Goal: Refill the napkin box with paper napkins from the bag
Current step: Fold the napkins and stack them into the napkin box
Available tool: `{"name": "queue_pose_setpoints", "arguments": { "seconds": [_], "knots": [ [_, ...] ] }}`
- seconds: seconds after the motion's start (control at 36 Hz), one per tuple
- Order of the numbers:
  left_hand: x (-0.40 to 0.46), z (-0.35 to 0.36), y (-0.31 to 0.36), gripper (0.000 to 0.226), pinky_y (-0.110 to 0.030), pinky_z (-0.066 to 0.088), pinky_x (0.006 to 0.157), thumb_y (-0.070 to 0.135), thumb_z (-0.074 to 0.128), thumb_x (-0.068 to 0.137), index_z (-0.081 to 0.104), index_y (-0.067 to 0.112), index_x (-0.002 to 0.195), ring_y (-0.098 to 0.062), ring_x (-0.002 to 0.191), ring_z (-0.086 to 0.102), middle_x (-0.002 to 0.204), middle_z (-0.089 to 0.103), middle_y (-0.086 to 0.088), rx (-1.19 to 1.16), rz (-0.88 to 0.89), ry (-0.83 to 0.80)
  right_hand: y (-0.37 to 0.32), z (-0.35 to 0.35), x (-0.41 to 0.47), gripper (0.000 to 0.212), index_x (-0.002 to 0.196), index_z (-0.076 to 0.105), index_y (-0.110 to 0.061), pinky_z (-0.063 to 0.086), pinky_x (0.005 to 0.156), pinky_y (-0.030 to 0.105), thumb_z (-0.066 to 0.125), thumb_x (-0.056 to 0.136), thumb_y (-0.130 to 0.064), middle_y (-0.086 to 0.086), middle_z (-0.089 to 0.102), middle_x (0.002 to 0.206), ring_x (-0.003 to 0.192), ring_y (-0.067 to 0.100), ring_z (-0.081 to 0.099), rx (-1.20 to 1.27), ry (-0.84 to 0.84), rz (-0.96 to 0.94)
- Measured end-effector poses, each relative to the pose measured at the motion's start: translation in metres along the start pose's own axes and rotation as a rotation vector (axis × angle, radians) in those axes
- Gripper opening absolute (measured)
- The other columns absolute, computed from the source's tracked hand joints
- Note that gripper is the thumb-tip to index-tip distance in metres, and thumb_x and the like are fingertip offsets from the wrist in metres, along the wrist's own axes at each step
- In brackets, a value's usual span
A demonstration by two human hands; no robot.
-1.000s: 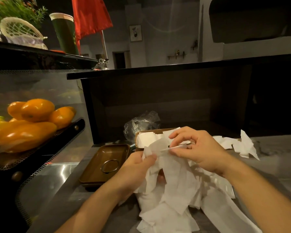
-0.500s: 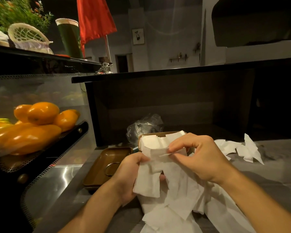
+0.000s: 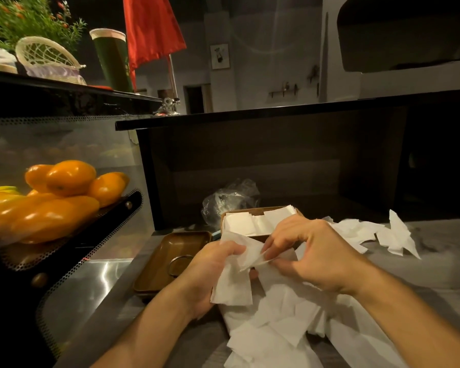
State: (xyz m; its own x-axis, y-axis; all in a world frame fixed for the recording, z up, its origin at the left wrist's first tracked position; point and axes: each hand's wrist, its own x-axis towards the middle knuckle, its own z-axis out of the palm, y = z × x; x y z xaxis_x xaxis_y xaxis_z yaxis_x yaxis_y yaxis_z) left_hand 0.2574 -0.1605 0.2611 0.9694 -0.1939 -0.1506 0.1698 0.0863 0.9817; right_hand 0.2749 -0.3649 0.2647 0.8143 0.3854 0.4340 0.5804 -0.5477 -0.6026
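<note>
A loose heap of white napkins [image 3: 276, 330] covers the near counter, above it the left hand [image 3: 210, 272] grips one sheet while the right hand [image 3: 311, 253] pinches its edge, the brown tray [image 3: 168, 251] left, the napkin box [image 3: 252, 221] and crumpled plastic bag [image 3: 229, 197] behind.

Matt white paper napkins [image 3: 276, 322], glossy tray [image 3: 170, 251]

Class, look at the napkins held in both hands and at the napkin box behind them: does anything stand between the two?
Nothing visible does. The left hand and right hand hold the napkins just in front of the napkin box, whose open top already shows white napkins. The brown lid lies left, aside.
</note>
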Motion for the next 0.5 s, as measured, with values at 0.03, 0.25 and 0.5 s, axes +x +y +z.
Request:
{"name": "queue_pose_setpoints", "arguments": {
  "seconds": [0.03,0.25,0.5],
  "knots": [
    [0.0005,0.0009,-0.0009,0.016,-0.029,0.057,0.057,0.021,0.058,0.099,0.063,0.017,0.114,-0.015,0.068,0.074,0.078,0.077,-0.002,0.029,0.021,0.018,0.0004,0.0003,-0.0002,0.022,0.083,0.081,-0.039,0.054,0.08,0.013,0.086,0.079,-0.018,-0.031,0.067,0.095,0.102,-0.006,0.059,0.004,-0.016,0.007],
    [0.0016,0.0066,-0.0024,0.047,-0.031,0.056,0.07,0.026,0.057,0.101,0.077,0.045,0.063,-0.012,0.076,0.07,0.071,0.075,0.009,0.136,0.054,0.076,0.0001,0.0011,-0.0009,0.026,0.084,0.078,-0.046,0.058,0.086,0.022,0.084,0.081,-0.02,-0.027,0.068,0.098,0.1,0.0,0.064,0.018,-0.122,0.062],
    [-0.0002,0.0093,0.0015,0.022,-0.049,0.058,0.093,0.029,0.054,0.101,0.071,0.016,0.104,-0.024,0.095,0.075,0.098,0.078,-0.006,0.11,0.121,0.16,-0.0093,-0.0022,-0.0053,0.017,0.086,0.077,-0.04,0.055,0.09,0.018,0.079,0.087,-0.023,-0.027,0.071,0.096,0.096,-0.004,0.066,0.145,-0.354,0.16]
  ]
}}
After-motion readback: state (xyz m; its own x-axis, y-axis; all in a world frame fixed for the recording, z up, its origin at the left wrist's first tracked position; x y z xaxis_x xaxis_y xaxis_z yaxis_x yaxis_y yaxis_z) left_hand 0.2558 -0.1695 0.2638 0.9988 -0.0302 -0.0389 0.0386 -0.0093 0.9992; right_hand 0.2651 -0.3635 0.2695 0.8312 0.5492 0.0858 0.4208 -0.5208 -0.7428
